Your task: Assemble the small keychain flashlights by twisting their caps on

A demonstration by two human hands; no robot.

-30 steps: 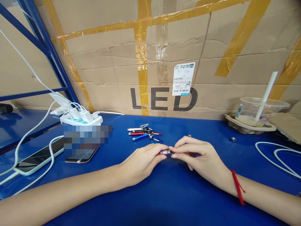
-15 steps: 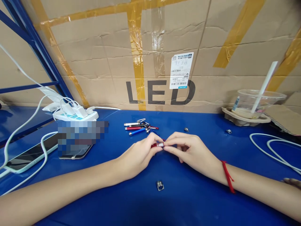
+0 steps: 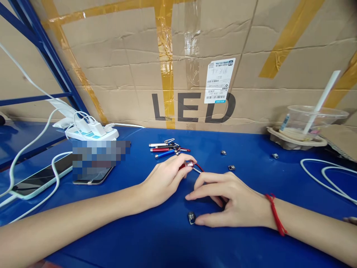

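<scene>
Your left hand (image 3: 164,176) pinches the red tube (image 3: 190,163); your right hand (image 3: 232,197), thumb and fingers parted with nothing visibly gripped, has its thumb touching or just beside the metal fitting (image 3: 191,217), at six o'clock from the tube. You seem to be picking up that fitting, which calls for closing your fingertips on it.

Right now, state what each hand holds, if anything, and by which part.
The left hand pinches a red tube near its silvery end. The right hand has thumb and forefinger apart; whether its other fingers hold anything is unclear.
</scene>
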